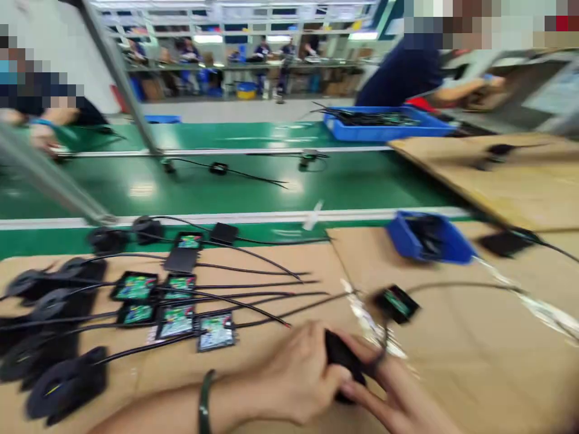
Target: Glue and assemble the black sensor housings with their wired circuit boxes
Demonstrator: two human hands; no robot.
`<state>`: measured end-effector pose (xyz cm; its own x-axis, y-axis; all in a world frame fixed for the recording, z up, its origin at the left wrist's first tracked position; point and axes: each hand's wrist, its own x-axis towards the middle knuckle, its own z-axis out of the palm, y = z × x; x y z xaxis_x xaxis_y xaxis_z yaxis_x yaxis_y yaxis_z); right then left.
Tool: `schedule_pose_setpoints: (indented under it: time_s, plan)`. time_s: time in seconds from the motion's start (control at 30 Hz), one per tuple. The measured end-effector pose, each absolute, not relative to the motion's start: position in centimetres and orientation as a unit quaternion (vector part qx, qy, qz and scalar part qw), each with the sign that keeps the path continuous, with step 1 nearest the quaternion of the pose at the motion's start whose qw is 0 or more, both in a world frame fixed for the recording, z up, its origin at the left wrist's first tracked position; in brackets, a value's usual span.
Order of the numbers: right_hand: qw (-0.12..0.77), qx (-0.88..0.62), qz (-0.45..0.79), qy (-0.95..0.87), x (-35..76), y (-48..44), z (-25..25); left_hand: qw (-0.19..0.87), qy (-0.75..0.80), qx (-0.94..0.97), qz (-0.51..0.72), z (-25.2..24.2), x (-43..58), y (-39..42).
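My left hand (296,374), with a dark bangle on its wrist, is closed around a black part (341,357). My right hand (384,383) grips the same part from the right, its thumb and fingers against it. Blur and fingers hide much of its shape. Just beyond my right hand is a small open black box (398,304) with a green circuit board inside; a black cable (461,284) runs from it to the right. To the left lie several similar boxes with boards (216,331), joined by black cables to round black housings (56,386).
Cardboard (271,392) covers the bench. A blue bin (429,238) with black parts stands ahead to the right. Beyond runs a green conveyor (248,196) carrying several cabled parts. A metal post (122,78) rises left. Across are two co-workers and a blue tray (384,126) of cables.
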<state>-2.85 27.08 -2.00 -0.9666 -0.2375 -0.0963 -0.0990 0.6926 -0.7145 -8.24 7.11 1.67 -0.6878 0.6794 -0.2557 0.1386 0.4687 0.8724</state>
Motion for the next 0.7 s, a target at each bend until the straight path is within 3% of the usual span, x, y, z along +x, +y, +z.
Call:
schedule_pose_setpoints:
  time_s: [0.1, 0.3, 0.57, 0.7]
  plan:
    - [0.178, -0.059, -0.493, 0.849, -3.3, 26.7, -0.3, 0.308, 0.783, 0.270, 0.467, 2.0, -9.0, 6.9]
    - [0.212, -0.042, -0.628, 0.747, -4.5, 26.6, 0.6, 0.323, 0.801, 0.270, 0.426, 2.6, -9.5, 7.2]
    - [0.237, -0.028, -0.645, 0.726, -4.9, 26.6, 0.8, 0.306, 0.792, 0.267, 0.456, 2.6, -10.0, 7.5]
    - [0.193, -0.054, -0.606, 0.770, -3.8, 25.9, 0.7, 0.273, 0.814, 0.242, 0.451, 2.7, -8.0, 8.4]
